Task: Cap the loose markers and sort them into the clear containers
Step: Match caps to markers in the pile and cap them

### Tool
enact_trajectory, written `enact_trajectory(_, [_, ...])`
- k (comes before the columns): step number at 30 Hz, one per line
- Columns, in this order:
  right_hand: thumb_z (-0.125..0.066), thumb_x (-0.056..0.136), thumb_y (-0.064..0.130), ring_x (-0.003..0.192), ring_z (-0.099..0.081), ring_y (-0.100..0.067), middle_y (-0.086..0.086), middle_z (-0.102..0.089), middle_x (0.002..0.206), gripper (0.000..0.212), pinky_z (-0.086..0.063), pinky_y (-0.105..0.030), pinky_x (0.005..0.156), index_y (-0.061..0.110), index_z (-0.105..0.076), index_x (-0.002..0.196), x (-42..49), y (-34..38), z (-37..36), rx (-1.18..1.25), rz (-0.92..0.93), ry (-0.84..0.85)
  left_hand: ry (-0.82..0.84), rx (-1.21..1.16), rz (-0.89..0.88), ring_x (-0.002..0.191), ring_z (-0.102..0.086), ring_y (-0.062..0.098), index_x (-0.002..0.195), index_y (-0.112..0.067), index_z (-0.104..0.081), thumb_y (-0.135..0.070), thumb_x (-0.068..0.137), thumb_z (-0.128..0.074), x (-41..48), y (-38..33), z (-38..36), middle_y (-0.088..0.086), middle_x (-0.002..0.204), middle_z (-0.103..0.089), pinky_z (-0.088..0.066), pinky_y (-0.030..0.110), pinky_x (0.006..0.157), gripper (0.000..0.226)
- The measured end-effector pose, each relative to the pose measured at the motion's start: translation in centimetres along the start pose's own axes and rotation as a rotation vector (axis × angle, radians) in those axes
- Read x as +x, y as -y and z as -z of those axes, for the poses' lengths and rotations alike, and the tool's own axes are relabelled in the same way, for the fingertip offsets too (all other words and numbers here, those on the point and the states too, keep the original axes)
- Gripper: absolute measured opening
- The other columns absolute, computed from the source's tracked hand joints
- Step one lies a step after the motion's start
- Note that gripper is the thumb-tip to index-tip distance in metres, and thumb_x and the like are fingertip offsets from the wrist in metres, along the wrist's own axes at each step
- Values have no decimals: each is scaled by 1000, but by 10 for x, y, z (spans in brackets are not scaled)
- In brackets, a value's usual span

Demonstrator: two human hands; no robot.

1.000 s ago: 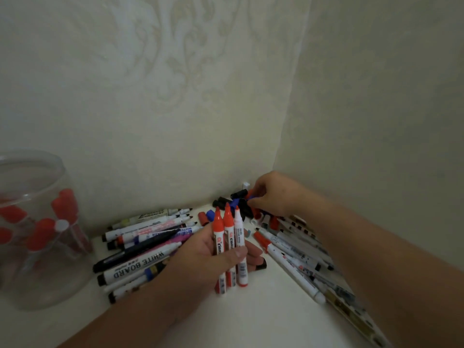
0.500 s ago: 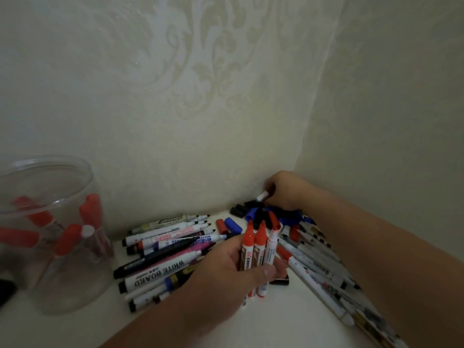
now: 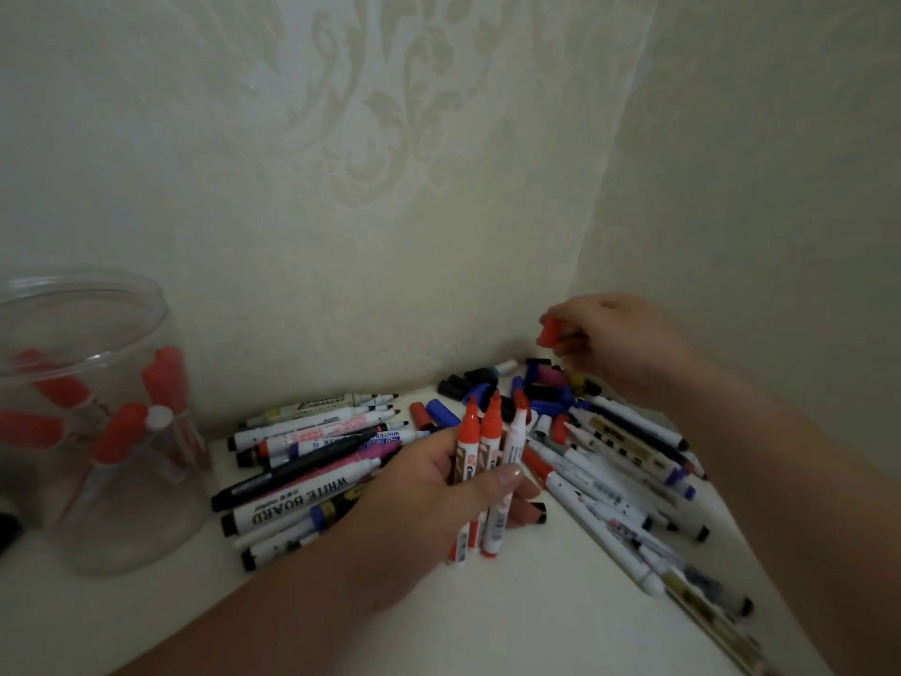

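Capping step, red group. The left hand [image 3: 439, 485] grips three upright white-barrelled red markers [image 3: 487, 461] — two wear red caps, while the third appears uncapped. The right hand [image 3: 609, 339], raised above the heap of loose caps [image 3: 536, 387] in the corner, pinches a small red plastic cap [image 3: 552, 332]. Next, this cap likely must meet the bare tip squarely; the bundle then belongs in the clear round plastic container [image 3: 92, 422] at left, which holds red-capped markers.

White surface [image 3: 512, 622] in a wall corner, clear container [image 3: 105, 505] at left, heap of markers [image 3: 312, 461] mid-surface, loose caps [image 3: 492, 385] in the corner.
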State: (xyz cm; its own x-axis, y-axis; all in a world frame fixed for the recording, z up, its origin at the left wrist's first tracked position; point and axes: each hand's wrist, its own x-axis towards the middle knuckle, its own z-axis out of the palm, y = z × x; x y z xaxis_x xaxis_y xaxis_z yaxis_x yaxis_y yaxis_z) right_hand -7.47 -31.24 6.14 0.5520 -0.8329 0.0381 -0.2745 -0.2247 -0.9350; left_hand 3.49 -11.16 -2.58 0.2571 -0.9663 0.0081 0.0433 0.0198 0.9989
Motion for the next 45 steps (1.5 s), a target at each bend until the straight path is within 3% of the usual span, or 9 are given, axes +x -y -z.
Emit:
enact_trajectory(4, [-61, 95, 25, 57, -52, -20, -16, -62, 71, 28, -47, -26, 51, -1, -68, 88, -56, -2, 7, 277, 32, 193, 28, -61, -10, 91, -76, 27, 103, -15, -70, -16, 94, -61, -2, -1, -2, 10, 97, -78, -61, 36, 76, 12])
enact_trajectory(8, [-70, 77, 24, 58, -57, -21, -13, -70, 71, 17, -48, -26, 48, 8, -75, 76, -88, -9, -3, 395, 237, 29, 105, -49, -17, 95, -75, 27, 111, -11, -68, -13, 95, -60, -3, -2, -6, 9, 102, -77, -62, 40, 83, 18])
enact_trajectory(15, [-73, 75, 13, 71, -73, -11, 1, -76, 74, 17, -56, -19, 68, 14, -70, 91, -106, -20, -22, 339, 485, -110, 139, 59, -32, 80, -74, 30, 104, -18, -70, -19, 92, -66, -1, 4, -13, 8, 97, -77, -62, 46, 76, 13])
enact_trajectory(20, [-82, 76, 24, 87, -74, -28, -5, -77, 88, 16, -57, -54, 84, 23, -76, 91, -100, -36, -20, 174, 531, -52, 145, 73, -45, 78, -73, 27, 102, -20, -71, -28, 85, -67, 0, 4, -13, 7, 96, -77, -62, 43, 73, 19])
enact_trajectory(22, [-82, 78, 20, 86, -73, -25, -1, -77, 88, 17, -56, -57, 82, 27, -76, 92, -98, -40, -20, 103, 568, -64, 139, 91, -41, 78, -74, 27, 103, -20, -70, -29, 86, -66, 0, 4, -12, 6, 96, -77, -62, 41, 72, 20])
enact_trajectory(27, [-79, 76, 26, 83, -71, -28, 1, -76, 87, 14, -58, -55, 75, 28, -76, 90, -99, -42, -22, 55, 587, -79, 119, 109, -39, 73, -72, 22, 103, -18, -70, -28, 89, -65, -1, 2, -11, 4, 92, -77, -57, 31, 64, 18])
enact_trajectory(31, [-81, 80, 25, 85, -70, -25, 0, -74, 87, 9, -56, -53, 78, 25, -77, 89, -99, -42, -23, -7, 622, -70, 120, 103, -40, 69, -72, 18, 97, -21, -73, -36, 83, -65, -2, 1, -10, 2, 81, -77, -56, 36, 63, 21])
enact_trajectory(36, [-80, 81, 18, 84, -71, -14, 2, -74, 87, 7, -58, -34, 79, 24, -77, 85, -101, -36, -26, -104, 620, -77, 85, 99, -51, 66, -72, 19, 81, -37, -75, -42, 78, -66, -3, 4, -8, 5, 75, -75, -56, 38, 64, 10])
enact_trajectory(45, [-70, 90, 28, 88, -71, -17, 1, -75, 87, 11, -55, -29, 80, 22, -79, 87, -99, -34, -9, -37, 554, -50, 141, 130, -23, 64, -66, 17, 95, -20, -76, -35, 89, -66, -2, 2, -9, 2, 72, -73, -52, 30, 59, 19])
